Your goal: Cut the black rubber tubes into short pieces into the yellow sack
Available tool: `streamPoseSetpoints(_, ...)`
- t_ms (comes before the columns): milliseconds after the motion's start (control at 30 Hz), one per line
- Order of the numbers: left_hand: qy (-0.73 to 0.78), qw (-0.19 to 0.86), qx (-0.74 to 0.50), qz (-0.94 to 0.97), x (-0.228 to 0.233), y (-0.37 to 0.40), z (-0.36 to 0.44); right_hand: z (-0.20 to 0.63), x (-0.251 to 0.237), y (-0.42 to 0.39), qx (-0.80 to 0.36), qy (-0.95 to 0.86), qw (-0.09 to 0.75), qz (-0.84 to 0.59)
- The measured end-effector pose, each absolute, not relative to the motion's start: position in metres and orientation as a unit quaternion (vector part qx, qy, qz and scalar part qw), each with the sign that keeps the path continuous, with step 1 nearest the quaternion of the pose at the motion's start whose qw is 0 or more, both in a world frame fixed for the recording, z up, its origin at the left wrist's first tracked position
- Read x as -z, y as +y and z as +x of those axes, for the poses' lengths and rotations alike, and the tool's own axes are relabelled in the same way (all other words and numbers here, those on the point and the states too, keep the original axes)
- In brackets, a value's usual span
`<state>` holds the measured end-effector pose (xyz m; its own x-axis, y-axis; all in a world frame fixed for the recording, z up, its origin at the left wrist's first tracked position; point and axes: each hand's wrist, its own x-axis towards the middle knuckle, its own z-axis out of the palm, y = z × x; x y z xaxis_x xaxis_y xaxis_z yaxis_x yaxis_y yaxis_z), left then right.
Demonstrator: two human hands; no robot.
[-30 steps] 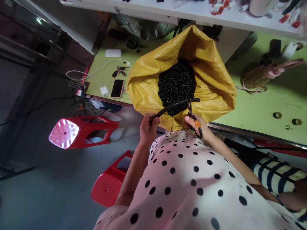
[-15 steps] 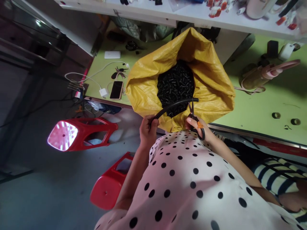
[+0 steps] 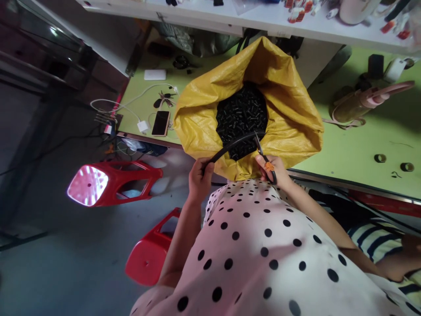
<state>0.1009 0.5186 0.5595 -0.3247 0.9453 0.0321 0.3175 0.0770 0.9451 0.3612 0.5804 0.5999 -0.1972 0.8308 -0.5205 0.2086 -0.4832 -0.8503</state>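
Note:
My left hand (image 3: 199, 177) grips a black corrugated tube (image 3: 234, 144) near its lower end, and the tube reaches up and right over the mouth of a yellow woven sack (image 3: 289, 109). My right hand (image 3: 273, 169) holds scissors (image 3: 263, 159) with black loops and an orange tag. The blades meet the tube at its far tip. The sack stands open in front of me and is filled with several short black tube pieces (image 3: 241, 115).
A green table (image 3: 355, 145) carries the sack, a phone (image 3: 161, 122), a white charger with cable (image 3: 142, 125), keys, a pink-handled bottle (image 3: 362, 103) and two small rings. Two red stools (image 3: 115, 181) stand on the floor at left. A person in striped clothing (image 3: 381, 245) sits at right.
The tube's tip beyond the scissors is gone, so the tube ends at the blades now. My right hand and the scissors have shifted slightly left and tilted.

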Motion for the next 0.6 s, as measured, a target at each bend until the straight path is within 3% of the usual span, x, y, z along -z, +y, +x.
streamPoseSetpoints(367,0.651,0.320,-0.497,0.477,-0.557,0.515,0.093,0.361,-0.585,0.568,-0.634,-0.436,0.277,-0.576)
streamPoseSetpoints(600,0.604,0.434,-0.460,0.485,-0.571,0.518,0.087,0.367,-0.587,0.561,-0.633,-0.440,0.258,-0.582)
